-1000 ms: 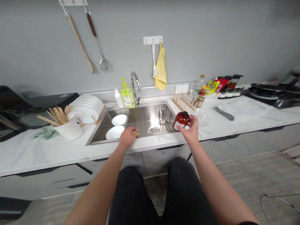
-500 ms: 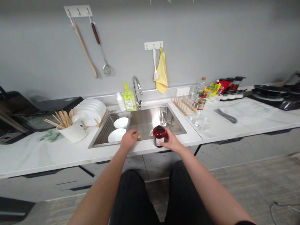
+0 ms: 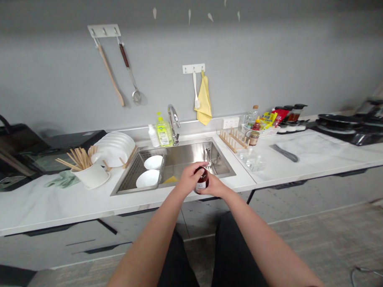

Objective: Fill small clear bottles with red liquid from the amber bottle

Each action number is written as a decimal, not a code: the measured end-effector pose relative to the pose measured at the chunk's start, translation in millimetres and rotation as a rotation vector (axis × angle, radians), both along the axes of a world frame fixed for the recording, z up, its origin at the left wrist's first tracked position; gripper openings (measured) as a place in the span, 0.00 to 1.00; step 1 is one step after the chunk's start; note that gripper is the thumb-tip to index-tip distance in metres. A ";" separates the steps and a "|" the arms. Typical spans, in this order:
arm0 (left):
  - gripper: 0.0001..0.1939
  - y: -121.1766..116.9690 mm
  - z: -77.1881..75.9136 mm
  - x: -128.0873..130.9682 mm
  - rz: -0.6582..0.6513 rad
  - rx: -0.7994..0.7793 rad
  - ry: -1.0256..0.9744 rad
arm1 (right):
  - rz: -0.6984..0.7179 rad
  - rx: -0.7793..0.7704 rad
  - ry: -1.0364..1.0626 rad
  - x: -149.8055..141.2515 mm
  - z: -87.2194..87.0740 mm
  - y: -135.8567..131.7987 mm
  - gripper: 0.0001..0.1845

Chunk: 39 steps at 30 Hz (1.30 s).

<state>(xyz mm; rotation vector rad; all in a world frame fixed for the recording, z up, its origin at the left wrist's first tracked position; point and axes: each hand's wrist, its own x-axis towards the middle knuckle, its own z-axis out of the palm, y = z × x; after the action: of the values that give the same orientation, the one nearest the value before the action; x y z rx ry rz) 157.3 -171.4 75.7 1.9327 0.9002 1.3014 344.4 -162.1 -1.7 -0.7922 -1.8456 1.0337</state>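
Note:
A dark red jar (image 3: 201, 185) with a white label is held at the front edge of the sink (image 3: 194, 149). My right hand (image 3: 215, 185) grips its side, with the thumb across the front near the label. Over the top of the jar lie the fingers of my left hand (image 3: 190, 177), curled around the lid, which they mostly cover. A yellow cloth or sponge (image 3: 170, 180) rests in the sink just left of my left hand. Two white bowls (image 3: 148, 178) sit in the wire basket on the sink's left side.
Dish soap (image 3: 163, 134) and the faucet (image 3: 173, 123) stand behind the sink. On the left are stacked white plates (image 3: 111, 148) and a holder of chopsticks (image 3: 91, 174). A wooden rack (image 3: 230, 140), a clear egg tray (image 3: 253, 160) and a dark grey utensil (image 3: 284, 153) lie to the right.
My left hand has moved right from the sink edge onto the top of the jar. My right hand still holds the jar's side. The camera view has tilted up slightly.

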 end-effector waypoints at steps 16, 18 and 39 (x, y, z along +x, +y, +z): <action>0.15 -3.0 -38.5 36.3 0.357 -0.132 -0.324 | 0.025 -0.034 0.035 -3.3 -9.6 3.2 0.51; 0.12 -3.9 -40.3 33.2 0.284 -0.083 -0.326 | 0.016 -0.034 0.040 -3.5 -11.7 4.3 0.52; 0.13 1.9 -38.1 23.3 0.198 -0.091 -0.307 | -0.018 -0.019 -0.017 -3.4 -6.2 0.0 0.52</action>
<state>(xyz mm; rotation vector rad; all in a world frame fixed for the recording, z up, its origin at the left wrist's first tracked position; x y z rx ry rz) 180.6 -169.5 37.6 1.5503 0.9914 1.5900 341.0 -162.2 -7.9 -0.8298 -1.8421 1.0371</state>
